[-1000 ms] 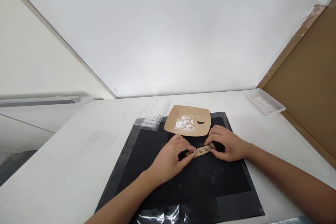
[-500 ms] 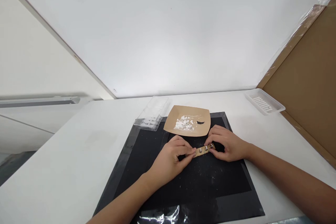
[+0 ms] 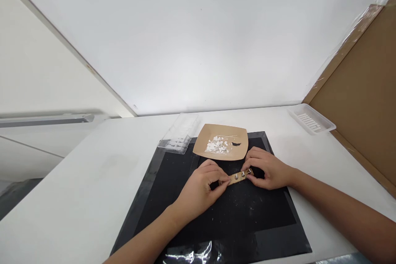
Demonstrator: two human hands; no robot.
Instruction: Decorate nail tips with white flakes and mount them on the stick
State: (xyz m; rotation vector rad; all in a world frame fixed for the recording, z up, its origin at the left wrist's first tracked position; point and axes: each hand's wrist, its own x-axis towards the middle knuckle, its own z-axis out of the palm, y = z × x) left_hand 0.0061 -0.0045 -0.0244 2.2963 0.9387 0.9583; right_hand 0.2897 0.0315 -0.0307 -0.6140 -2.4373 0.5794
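A narrow tan strip [image 3: 232, 179] with several small metal pieces along its top lies low over the black mat [image 3: 185, 198]. My left hand [image 3: 202, 183] pinches the strip's left end between thumb and fingertips. At the other end, my right hand [image 3: 267, 170] grips the strip with thumb and forefinger on its opposite edges. Just beyond my hands stands a brown paper tray [image 3: 206, 132] holding white bits [image 3: 216, 145] and a small dark curved piece [image 3: 236, 144]. The strip's far left end is hidden by my fingers.
A clear plastic compartment box [image 3: 179, 132] lies partly on the mat's back left corner. At the back right, a white translucent tray [image 3: 323, 126] holds small white pieces, beside a brown cardboard panel [image 3: 361, 90]. A white wall [image 3: 201, 49] bounds the white table [image 3: 77, 189] behind.
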